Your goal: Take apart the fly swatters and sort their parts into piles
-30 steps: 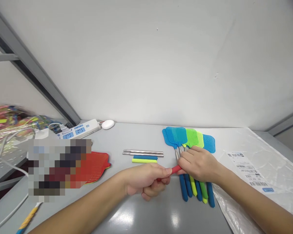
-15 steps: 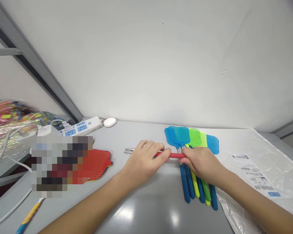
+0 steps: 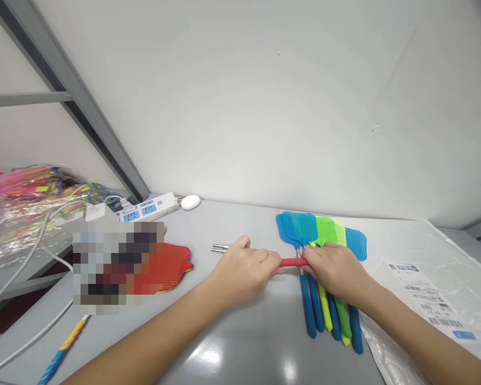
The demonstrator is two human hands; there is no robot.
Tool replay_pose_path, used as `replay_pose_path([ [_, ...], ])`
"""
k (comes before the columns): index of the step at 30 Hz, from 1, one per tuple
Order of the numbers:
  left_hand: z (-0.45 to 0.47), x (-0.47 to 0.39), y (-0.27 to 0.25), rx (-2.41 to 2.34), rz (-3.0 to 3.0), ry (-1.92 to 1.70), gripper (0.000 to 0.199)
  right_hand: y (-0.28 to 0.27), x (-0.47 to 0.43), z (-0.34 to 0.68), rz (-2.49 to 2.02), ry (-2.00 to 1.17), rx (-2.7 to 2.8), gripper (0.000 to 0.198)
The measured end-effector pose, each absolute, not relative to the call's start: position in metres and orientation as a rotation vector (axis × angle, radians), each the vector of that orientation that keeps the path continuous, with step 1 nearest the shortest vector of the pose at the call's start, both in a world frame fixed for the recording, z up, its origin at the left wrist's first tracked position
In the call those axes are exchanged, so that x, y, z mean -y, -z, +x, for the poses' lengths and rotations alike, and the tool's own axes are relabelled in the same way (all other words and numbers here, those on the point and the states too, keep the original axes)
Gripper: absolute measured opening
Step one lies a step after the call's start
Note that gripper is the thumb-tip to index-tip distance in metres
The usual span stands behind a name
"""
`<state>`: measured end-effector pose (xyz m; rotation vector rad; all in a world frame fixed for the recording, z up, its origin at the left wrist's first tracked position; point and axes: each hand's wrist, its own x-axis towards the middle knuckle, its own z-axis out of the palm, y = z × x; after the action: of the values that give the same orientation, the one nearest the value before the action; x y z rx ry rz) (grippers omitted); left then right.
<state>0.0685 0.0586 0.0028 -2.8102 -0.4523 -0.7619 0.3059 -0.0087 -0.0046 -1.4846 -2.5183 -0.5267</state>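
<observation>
A red tube-shaped handle (image 3: pixel 293 262) is stretched level between my two hands. My left hand (image 3: pixel 246 270) is closed around its left part, and my right hand (image 3: pixel 334 267) wraps its right end. Two thin metal rod tips (image 3: pixel 220 248) stick out beyond the left hand; what they join is hidden. Behind and below my right hand lie several fly swatters with blue, green and yellow-green mesh heads. The nearest blue swatter head (image 3: pixel 302 227) is uncovered, while the shafts are partly hidden by that hand. A stack of red swatter heads (image 3: pixel 176 266) lies to the left.
A power strip (image 3: pixel 154 208) with plugs and a white oval object (image 3: pixel 191 202) sit by the wall. White cables run down the left side. Bagged colourful items (image 3: pixel 32 198) fill the far left. A clear plastic bag (image 3: pixel 425 251) with a label covers the right. One patch is pixelated.
My left hand has closed more tightly around the red handle, its fingers now curled. The camera view has turned slightly, so the table things appear further right.
</observation>
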Motion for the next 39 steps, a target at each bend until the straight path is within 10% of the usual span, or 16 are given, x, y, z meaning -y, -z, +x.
replay_pose_path([
  [18, 0.070, -0.058, -0.012, 0.671, -2.965, 0.477, 0.033, -0.008, 0.008, 0.309, -1.610, 0.490, 2.560, 0.035],
  [31, 0.115, -0.041, -0.084, 0.246, -2.721, 0.343, 0.011, -0.084, 0.015, 0.307, -1.511, -1.874, 1.654, 0.034],
  [36, 0.109, -0.043, -0.093, 0.057, -2.663, 0.386, 0.012, -0.093, 0.025, 0.305, -1.527, -2.061, 1.564, 0.045],
  [39, 0.105, -0.038, -0.086, 0.079, -2.683, 0.334, 0.013, -0.090, 0.031, 0.291, -1.790, -1.498, 1.928, 0.044],
])
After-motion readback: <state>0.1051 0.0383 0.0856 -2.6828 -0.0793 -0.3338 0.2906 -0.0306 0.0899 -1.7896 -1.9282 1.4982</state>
